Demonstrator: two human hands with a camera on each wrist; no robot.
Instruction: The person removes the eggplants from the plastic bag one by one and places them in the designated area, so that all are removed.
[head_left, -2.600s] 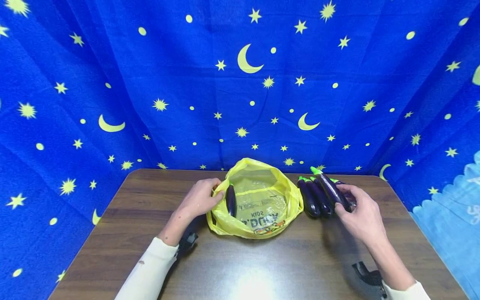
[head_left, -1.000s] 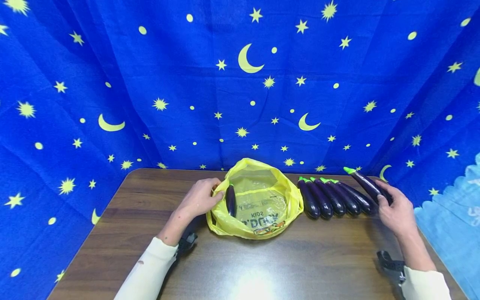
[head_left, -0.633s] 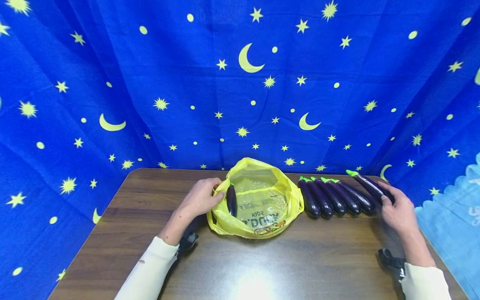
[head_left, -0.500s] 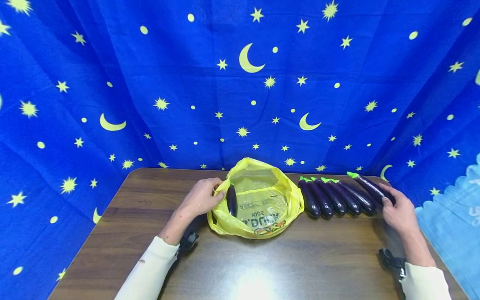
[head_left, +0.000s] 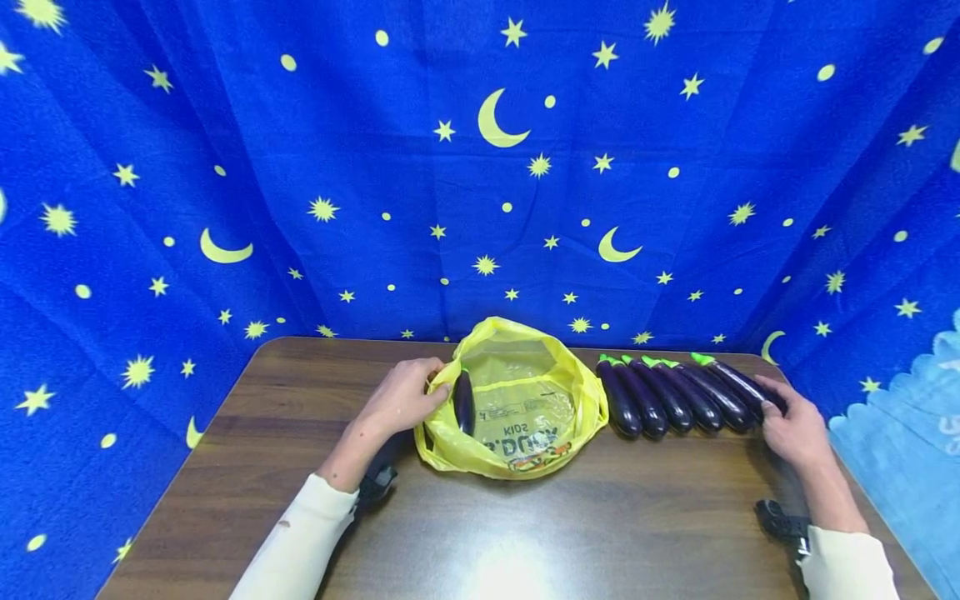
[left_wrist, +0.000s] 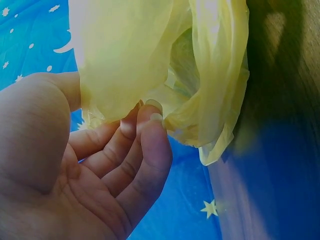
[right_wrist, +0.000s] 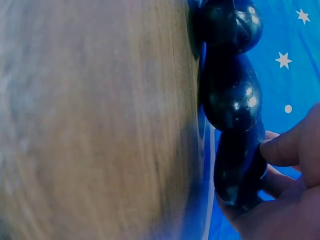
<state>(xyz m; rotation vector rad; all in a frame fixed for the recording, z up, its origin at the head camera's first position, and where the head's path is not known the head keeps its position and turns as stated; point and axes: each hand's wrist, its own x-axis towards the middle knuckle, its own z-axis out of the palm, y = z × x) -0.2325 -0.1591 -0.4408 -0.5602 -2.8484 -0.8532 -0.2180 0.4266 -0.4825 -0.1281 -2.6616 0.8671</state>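
Note:
My left hand (head_left: 405, 396) pinches the left rim of a yellow plastic bag (head_left: 487, 462), whose mouth gapes toward me. Inside the bag, against its left wall, lies one dark eggplant (head_left: 464, 404). In the left wrist view, the thumb is partly hidden behind the yellow plastic. Over on the right, my right hand (head_left: 801, 423) grips the blunt end of an eggplant (head_left: 735, 382) with a bright green cap. That eggplant lies at the right end of a row of several eggplants (head_left: 652, 400). The right wrist view shows thumb and fingers around the held eggplant (right_wrist: 239, 165).
The row of eggplants lies side by side just right of the bag, green caps toward the back. A brown wooden table (head_left: 600, 525) carries everything. Behind it hangs a blue cloth (head_left: 420, 183) with stars and moons; a light blue scalloped cloth (head_left: 900, 450) borders the right.
My right hand first carried an eggplant rightward from over the row, then lowered it to the row's right end. My left hand stays on the bag's rim.

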